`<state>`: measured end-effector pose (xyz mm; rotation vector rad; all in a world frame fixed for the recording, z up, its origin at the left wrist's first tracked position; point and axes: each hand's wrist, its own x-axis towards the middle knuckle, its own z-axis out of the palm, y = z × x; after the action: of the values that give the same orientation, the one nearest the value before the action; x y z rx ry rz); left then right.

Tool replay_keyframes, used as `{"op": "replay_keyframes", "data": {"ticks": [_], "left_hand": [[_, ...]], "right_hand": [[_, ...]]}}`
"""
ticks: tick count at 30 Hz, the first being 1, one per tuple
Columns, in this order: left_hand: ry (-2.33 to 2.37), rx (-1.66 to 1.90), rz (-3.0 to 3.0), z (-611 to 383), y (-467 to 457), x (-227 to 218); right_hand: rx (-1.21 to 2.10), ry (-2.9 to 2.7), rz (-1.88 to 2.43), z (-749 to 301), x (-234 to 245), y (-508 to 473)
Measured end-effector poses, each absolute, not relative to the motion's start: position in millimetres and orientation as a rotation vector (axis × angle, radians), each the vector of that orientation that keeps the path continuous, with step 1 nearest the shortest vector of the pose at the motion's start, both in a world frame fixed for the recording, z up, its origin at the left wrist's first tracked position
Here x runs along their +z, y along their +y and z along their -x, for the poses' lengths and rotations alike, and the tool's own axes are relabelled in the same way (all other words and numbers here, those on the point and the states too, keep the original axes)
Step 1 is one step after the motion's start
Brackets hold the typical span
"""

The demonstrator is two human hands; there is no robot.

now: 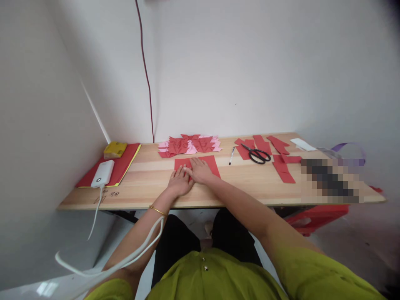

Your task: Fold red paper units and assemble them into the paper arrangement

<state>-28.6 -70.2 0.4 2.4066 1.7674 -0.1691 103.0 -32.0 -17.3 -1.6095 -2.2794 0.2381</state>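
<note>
A red sheet of paper [211, 163] lies on the wooden table in front of me. My left hand [181, 182] rests on its left part with the fingers stretched out. Flat on the middle of the sheet is my right hand [200, 170], its fingers extended and its thumb close to my left fingers. Parts of the sheet are hidden beneath both hands. Just behind it, several folded red and pink paper pieces [204, 144] lie in overlapping rows.
To the right are a pen [231, 156], black-handled scissors [260, 156] and red paper pieces [283, 171]. At the left, a white power bank [103, 173] and a yellow packet [115, 150] sit on red sheets [91, 176]. A white cable [99, 204] hangs over the table edge [137, 207].
</note>
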Motion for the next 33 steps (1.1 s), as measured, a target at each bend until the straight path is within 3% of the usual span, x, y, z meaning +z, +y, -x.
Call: {"op": "replay_keyframes", "data": {"ticks": [16, 26, 33], "left_hand": [[1.829, -0.158, -2.348, 32, -67, 1], [1.756, -0.164, -2.361, 41, -62, 20], [1.584, 0.261, -2.503, 22, -30, 35]], "right_hand": [[-0.247, -2.259, 1.729, -235, -8, -54], [-0.045, -1.795, 2.261, -333, 6, -26], [-0.042, -1.751, 2.387, -324, 10, -18]]}}
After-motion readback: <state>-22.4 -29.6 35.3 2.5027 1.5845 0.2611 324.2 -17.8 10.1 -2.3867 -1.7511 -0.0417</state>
